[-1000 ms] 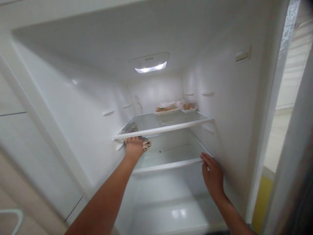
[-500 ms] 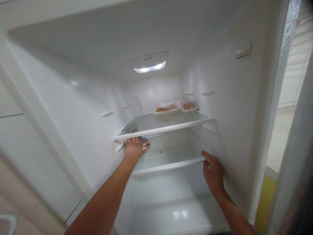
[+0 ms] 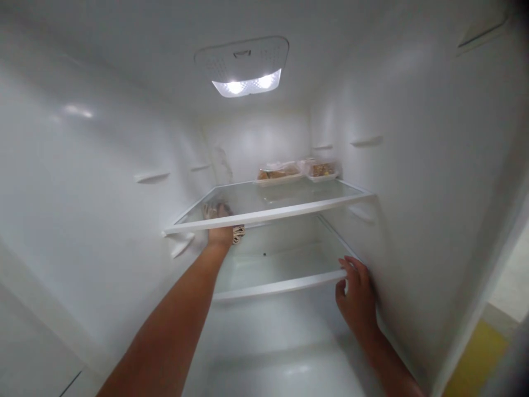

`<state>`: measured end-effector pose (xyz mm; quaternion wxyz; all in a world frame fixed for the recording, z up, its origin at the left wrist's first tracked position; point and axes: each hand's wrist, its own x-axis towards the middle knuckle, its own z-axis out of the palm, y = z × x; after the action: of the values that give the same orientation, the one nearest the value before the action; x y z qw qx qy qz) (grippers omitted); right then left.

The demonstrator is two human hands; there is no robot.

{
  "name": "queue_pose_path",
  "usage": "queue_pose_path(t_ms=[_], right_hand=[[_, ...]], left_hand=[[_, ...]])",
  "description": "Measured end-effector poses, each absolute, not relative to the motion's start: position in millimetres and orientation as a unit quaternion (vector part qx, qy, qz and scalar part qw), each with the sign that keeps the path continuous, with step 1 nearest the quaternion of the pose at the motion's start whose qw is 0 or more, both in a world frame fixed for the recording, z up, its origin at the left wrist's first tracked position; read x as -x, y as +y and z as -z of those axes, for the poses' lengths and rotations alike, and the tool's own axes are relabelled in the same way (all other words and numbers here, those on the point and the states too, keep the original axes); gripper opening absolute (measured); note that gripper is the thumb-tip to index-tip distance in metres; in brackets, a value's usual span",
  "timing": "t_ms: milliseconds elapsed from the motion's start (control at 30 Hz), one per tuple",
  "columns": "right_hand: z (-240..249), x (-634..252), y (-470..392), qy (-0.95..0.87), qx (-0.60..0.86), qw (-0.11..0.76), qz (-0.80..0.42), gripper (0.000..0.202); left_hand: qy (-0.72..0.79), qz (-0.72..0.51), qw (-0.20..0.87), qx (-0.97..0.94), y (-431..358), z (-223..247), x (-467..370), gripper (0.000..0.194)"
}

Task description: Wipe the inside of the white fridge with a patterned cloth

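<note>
Inside a fridge, my left hand (image 3: 221,226) reaches under the upper glass shelf (image 3: 289,198), near the left wall. It is closed on a folded cloth (image 3: 238,234) with a light and dark pattern; the fingers show only dimly through the glass. My right hand (image 3: 356,286) grips the right end of the white front edge of the lower glass shelf (image 3: 285,285), fingers on top and thumb beneath. A small dark speck (image 3: 265,254) lies on that lower shelf.
Two wrapped food trays (image 3: 279,172) stand at the back of the upper shelf. A lit lamp (image 3: 248,82) is in the ceiling. Shelf-support ridges (image 3: 152,177) stick out from both side walls. Something yellow (image 3: 475,361) shows outside at the lower right.
The view has moved closer into the fridge. My left hand has gone deeper beneath the upper shelf with the cloth. My right hand stays at the lower shelf's edge.
</note>
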<state>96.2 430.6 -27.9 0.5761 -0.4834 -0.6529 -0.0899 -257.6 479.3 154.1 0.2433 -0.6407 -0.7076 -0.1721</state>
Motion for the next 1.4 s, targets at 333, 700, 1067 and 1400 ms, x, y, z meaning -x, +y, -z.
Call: queue_pose_path(t_ms=[333, 700, 1067, 1400], right_hand=[[26, -96, 428, -0.656, 0.490, 0.570, 0.072, 0.046], [27, -96, 424, -0.678, 0.487, 0.548, 0.054, 0.054], [40, -102, 390, -0.701, 0.502, 0.501, 0.079, 0.072], [40, -99, 388, -0.676, 0.546, 0.474, 0.145, 0.079]], left_hand=[[-0.734, 0.012, 0.278, 0.619, 474, -146, 258, 0.054], [-0.708, -0.094, 0.285, 0.640, 359, -171, 228, 0.050], [-0.665, -0.168, 0.293, 0.666, 248, -180, 213, 0.055], [-0.708, -0.108, 0.295, 0.633, 294, -158, 219, 0.055]])
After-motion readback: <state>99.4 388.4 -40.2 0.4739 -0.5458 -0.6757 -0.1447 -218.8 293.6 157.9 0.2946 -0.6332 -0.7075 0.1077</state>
